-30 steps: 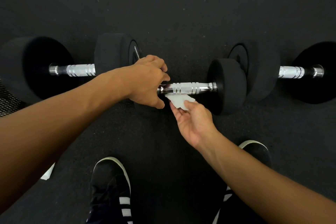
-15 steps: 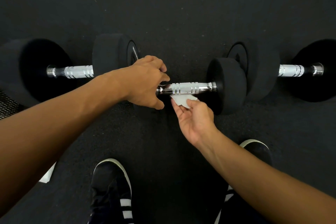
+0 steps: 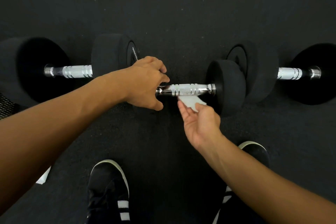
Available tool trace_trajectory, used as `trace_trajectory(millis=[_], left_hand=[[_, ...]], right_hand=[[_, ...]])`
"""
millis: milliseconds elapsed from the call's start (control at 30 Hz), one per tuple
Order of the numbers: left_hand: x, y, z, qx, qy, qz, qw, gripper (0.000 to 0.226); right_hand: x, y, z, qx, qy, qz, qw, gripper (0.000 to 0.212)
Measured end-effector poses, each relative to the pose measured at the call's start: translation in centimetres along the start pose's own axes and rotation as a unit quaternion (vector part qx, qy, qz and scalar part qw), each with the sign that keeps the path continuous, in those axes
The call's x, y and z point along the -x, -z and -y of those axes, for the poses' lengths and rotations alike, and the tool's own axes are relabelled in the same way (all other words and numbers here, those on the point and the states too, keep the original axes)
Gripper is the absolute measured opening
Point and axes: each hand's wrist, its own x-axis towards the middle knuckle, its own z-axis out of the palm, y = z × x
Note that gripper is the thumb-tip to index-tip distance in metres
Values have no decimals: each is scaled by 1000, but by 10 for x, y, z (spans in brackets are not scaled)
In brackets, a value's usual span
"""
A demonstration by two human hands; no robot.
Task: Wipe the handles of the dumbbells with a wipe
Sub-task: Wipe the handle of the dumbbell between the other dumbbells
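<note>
Gripping the left end of the middle dumbbell [image 3: 196,89], the left hand [image 3: 145,82] had its fingers [image 3: 160,68] curled over the far side and its thumb below, covering the left weight of that dumbbell. The chrome handle [image 3: 185,90] ran level from that hand to the right weight [image 3: 227,85], which rested on the black rubber floor [image 3: 172,14].

The right hand [image 3: 200,122] was palm up just in front of the handle. Its fingers pinched a small white wipe [image 3: 190,101] between thumb and fingertips (the fingers were clamped on the wipe, not on the handle). The far edge of the wipe lay against the underside of the handle near its middle; whether it pressed firmly cannot be told.

Two further dumbbells lay on the floor behind:
- The left dumbbell [image 3: 69,71] lay to the left, its near weight just beside the left hand.
- The right dumbbell [image 3: 289,73] lay to the right, its inner weight partly hidden behind the right weight of the middle dumbbell.

Both had bare chrome handles, with neither hand on them.

Two black shoes with white soles stood below the hands: the left shoe [image 3: 109,183] and the right shoe [image 3: 254,152], the latter partly covered by the right forearm. A white scrap [image 3: 42,176] lay on the floor at the lower left, half hidden under the left forearm. A strip of dark mesh [image 3: 5,105] showed at the left edge. No containers appeared in the head view.
</note>
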Motion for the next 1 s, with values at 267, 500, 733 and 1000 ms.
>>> trace_trajectory(millis=[267,500,733,1000], left_hand=[[-1,0,1,-1,0,3,1000,88],[-1,1,0,-6,2,4,1000,88],[0,2,0,-7,-1,7,1000,88],[2,6,0,71,4,-1,997,95]], right_hand=[[3,-4,-3,-2,22,-24,999,31],[5,-19,-3,43,66,-102,992,44],[9,-28,1,-20,76,-115,990,40],[47,-9,4,187,174,61,965,39]])
